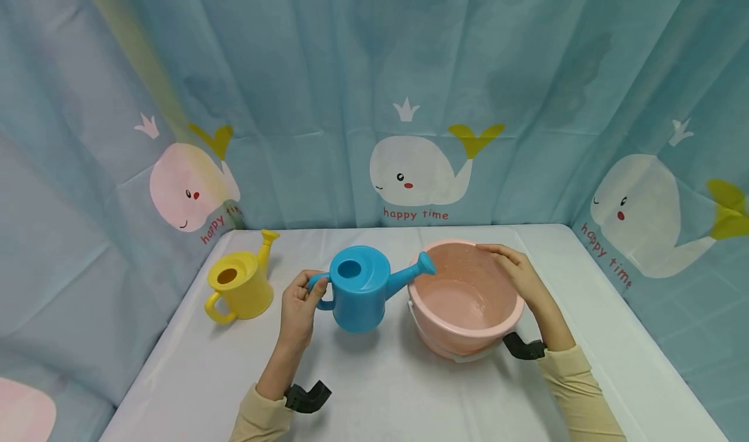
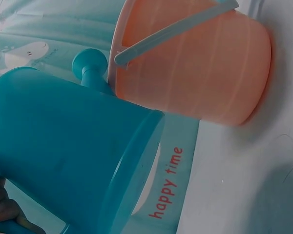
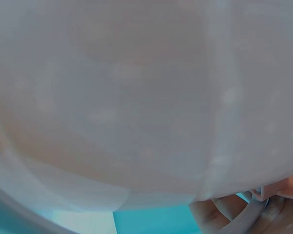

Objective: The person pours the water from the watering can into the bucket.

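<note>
A blue watering can [image 1: 359,292] is held by its handle in my left hand [image 1: 298,309]. It hangs above the table, roughly upright, and its spout head reaches over the left rim of a pink bucket [image 1: 450,338]. The left wrist view has the can's side [image 2: 73,146] large in front, with the bucket [image 2: 195,68] beyond it. On the bucket's right rim, my right hand [image 1: 521,276] grips with its fingers over the edge. Shiny reflections show on the bucket's inner bottom. In the right wrist view the bucket wall [image 3: 136,97] fills most of the picture, fingers [image 3: 224,209] at its edge.
A yellow watering can [image 1: 242,289] stands at the left of the white table [image 1: 374,396], its spout pointing to the back. A blue curtain [image 1: 328,104] with whale prints closes off the back and both sides. The bucket's pale bail [image 1: 468,357] hangs down in front.
</note>
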